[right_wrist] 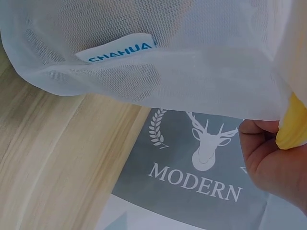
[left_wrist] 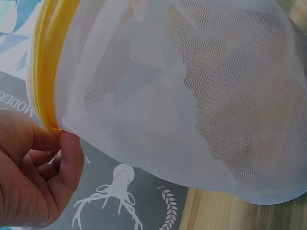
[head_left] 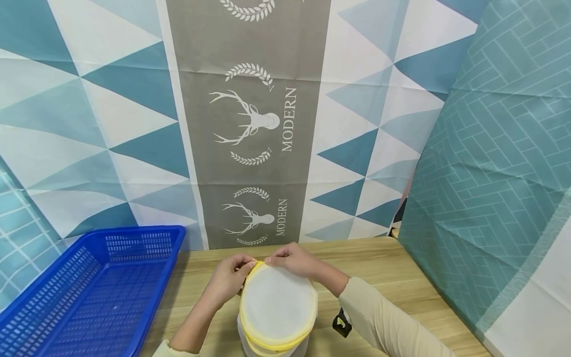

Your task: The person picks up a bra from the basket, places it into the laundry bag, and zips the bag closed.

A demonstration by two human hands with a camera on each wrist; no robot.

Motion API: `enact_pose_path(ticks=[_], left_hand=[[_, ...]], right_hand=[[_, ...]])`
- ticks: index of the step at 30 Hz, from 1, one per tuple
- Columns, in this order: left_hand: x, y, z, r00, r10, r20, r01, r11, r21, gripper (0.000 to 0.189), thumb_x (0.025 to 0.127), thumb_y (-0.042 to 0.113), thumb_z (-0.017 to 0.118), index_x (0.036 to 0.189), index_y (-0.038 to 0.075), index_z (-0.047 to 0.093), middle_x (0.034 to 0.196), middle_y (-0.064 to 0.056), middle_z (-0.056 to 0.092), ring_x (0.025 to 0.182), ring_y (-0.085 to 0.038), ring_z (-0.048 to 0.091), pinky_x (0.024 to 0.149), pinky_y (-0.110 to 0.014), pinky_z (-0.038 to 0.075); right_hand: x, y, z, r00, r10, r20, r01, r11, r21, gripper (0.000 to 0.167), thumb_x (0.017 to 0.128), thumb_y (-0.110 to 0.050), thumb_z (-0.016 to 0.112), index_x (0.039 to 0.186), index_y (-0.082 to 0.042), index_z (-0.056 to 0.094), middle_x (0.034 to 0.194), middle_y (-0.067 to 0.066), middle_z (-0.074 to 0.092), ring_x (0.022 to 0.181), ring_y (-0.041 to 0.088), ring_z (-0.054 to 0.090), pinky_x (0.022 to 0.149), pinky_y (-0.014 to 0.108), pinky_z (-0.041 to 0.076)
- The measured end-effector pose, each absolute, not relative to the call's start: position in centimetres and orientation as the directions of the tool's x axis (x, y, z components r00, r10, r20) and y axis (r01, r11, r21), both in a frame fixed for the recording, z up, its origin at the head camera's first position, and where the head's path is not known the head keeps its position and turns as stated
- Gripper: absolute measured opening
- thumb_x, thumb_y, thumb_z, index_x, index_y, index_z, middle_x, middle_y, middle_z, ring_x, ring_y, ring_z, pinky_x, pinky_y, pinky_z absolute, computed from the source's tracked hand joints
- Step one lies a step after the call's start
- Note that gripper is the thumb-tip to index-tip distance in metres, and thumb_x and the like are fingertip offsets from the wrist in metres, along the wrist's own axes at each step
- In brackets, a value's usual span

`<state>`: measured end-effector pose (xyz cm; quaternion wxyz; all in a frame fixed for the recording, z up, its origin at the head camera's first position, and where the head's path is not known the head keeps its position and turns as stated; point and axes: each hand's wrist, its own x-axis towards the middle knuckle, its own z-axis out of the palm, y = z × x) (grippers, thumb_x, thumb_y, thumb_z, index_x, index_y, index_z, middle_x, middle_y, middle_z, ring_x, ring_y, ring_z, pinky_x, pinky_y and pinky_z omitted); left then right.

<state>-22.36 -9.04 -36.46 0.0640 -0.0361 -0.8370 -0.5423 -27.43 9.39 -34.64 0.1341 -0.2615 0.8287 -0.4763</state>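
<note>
A white mesh laundry bag with a yellow zipper edge stands on the wooden table, its round top facing up. My left hand pinches the yellow edge at the far left of the rim. Close beside it, my right hand grips the same rim between thumb and fingers. In the left wrist view the bag's mesh side hangs from the pinched yellow band. The right wrist view shows a white label reading CHAHUA on the bag's side. What lies inside cannot be made out.
A blue plastic basket with perforated walls stands at the left. On the wooden table a small black object lies near my right sleeve. A patterned cloth hangs behind, and a teal one hangs at the right.
</note>
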Motion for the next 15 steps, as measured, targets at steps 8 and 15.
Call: enact_pose_path(ticks=[8,15], left_hand=[[-22.28,-8.92,-36.45,-0.99,-0.011,0.142,0.126,0.401,0.907,0.011,0.092,0.01,0.058,0.094,0.004,0.067,0.076,-0.005,0.059,0.056,-0.013,0.052,0.044,-0.027,0.047],[-22.29,-8.9,-36.41,-0.99,-0.015,0.139,0.121,0.403,0.907,0.012,0.092,0.01,0.057,0.096,0.004,0.067,0.077,-0.005,0.059,0.056,-0.013,0.052,0.044,-0.026,0.047]], right_hand=[[-27.38,9.58,-34.69,-0.836,-0.548,0.023,-0.295,0.414,-0.861,0.027,0.092,-0.027,0.058,0.093,-0.004,0.073,0.078,0.003,0.068,0.055,0.006,0.057,0.051,0.023,0.049],[-27.27,9.61,-34.68,-0.843,-0.536,0.044,-0.308,0.413,-0.857,0.027,0.092,-0.028,0.059,0.093,-0.004,0.073,0.083,0.006,0.069,0.057,0.006,0.056,0.051,0.023,0.048]])
